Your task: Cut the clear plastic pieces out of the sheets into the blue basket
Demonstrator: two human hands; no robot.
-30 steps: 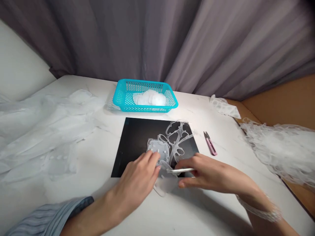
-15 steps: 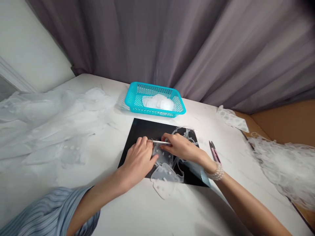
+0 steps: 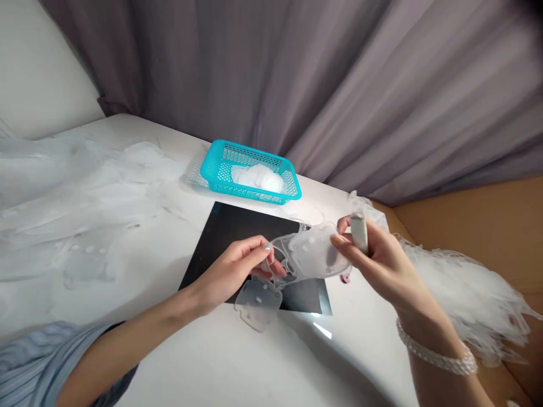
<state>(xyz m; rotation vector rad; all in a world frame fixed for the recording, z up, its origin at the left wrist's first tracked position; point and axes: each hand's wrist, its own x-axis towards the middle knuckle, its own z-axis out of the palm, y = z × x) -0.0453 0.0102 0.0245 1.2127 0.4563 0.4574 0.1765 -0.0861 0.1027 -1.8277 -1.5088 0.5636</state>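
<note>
While the translucent sheet (image 3: 313, 253)'s edges are pinched by left hand (image 3: 237, 265) and right hand (image 3: 382, 260) (pale tool (image 3: 359, 232) gripped too), room is left on near tabletop (image 3: 237, 367).

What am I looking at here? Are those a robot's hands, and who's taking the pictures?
No robot here! These are a person's own bare hands. The camera is worn on that person's head, so you see what's in front of them. The left hand and right hand hold a see-through sheet between them. The right hand also holds a pale tool. On the white table are a black board, a blue basket with white pieces inside, and a filmy pile at the left.
</note>
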